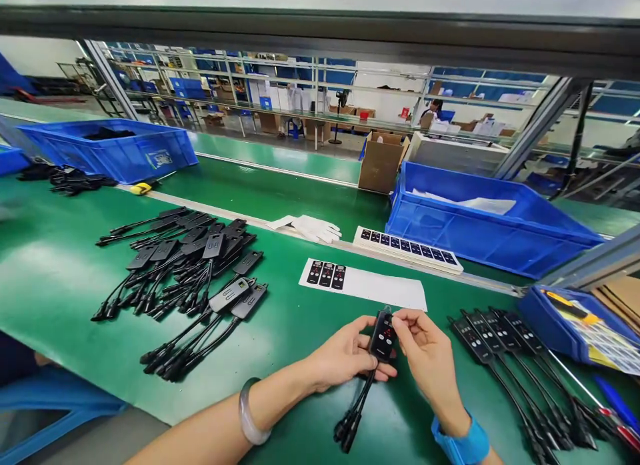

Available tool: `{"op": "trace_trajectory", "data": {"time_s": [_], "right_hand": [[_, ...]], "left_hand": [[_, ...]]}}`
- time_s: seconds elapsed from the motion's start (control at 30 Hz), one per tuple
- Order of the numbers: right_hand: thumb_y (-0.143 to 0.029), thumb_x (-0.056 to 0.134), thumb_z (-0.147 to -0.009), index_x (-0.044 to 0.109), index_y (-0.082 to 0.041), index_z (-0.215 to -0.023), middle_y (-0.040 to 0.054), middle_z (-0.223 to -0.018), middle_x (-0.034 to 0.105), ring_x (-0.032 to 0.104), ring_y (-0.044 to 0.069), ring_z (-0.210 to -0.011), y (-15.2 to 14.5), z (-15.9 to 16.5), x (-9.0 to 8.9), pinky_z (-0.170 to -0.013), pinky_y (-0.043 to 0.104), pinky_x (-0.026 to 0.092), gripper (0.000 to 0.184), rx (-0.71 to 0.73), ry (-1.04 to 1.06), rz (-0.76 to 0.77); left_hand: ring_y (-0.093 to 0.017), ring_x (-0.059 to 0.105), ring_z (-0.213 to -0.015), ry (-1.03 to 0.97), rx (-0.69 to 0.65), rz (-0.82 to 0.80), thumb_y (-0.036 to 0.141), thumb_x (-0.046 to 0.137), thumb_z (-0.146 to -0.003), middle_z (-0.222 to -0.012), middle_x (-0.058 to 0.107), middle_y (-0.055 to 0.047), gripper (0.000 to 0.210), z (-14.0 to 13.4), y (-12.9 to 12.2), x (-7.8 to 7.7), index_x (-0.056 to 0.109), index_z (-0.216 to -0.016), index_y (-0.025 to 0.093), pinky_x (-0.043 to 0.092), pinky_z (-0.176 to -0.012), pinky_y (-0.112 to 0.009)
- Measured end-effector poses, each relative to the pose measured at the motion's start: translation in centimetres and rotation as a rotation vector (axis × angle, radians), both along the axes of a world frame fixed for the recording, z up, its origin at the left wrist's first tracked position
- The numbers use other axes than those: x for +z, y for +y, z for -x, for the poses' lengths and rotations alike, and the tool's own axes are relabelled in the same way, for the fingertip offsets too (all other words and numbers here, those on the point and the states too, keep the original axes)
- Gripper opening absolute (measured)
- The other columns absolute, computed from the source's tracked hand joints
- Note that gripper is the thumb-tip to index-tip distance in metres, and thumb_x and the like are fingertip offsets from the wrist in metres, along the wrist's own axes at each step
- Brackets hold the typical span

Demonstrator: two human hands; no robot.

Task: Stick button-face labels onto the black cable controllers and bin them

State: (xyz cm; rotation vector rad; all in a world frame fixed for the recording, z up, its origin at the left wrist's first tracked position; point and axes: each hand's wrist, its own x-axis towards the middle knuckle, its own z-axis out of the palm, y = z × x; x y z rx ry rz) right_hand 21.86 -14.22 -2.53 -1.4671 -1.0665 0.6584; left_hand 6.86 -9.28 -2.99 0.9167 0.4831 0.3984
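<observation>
My left hand [345, 348] grips a black controller box [382, 341] with short cables hanging down toward me. Its face carries a dark label with red marks and two pale buttons. At the upper right edge of that box, my right hand [427, 351] presses with thumb and fingers pinched; whether it also holds a bit of film is hidden. Just beyond lies a white label sheet [383, 290] with three black labels left at its left end. Several labelled controllers [495, 335] lie to the right. A pile of controllers [200, 251] with no such labels showing lies to the left.
A stack of label strips [407, 248] and a white glove [313, 228] lie along the metal rail. Blue bins stand at back left [115, 151] and right [480, 218]. A small blue tray [560, 331] holds a yellow cutter [573, 307]. A metal beam [320, 31] crosses overhead.
</observation>
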Motion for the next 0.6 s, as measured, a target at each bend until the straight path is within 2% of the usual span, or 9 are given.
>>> {"op": "trace_trajectory", "data": {"time_s": [0.33, 0.6], "right_hand": [[-0.039, 0.064, -0.079, 0.063, -0.018, -0.08, -0.0011, -0.063, 0.057, 0.047, 0.01, -0.051, -0.27, -0.02, -0.03, -0.043, 0.019, 0.039, 0.021, 0.017, 0.066, 0.004], [-0.036, 0.067, -0.076, 0.064, -0.016, -0.081, 0.001, -0.067, 0.06, 0.054, 0.011, -0.057, -0.16, 0.05, -0.15, -0.048, 0.02, 0.045, 0.021, -0.02, 0.095, 0.01]], "left_hand": [[-0.022, 0.069, -0.083, -0.014, -0.024, -0.018, 0.012, 0.067, -0.07, -0.089, 0.065, -0.006, 0.051, -0.1, 0.05, -0.13, 0.045, -0.116, 0.019, 0.052, -0.081, -0.036], [-0.022, 0.069, -0.086, -0.012, -0.038, -0.072, 0.018, 0.065, -0.078, -0.089, 0.066, -0.006, 0.045, -0.07, 0.02, -0.25, 0.044, -0.119, 0.019, 0.051, -0.083, -0.037]]}}
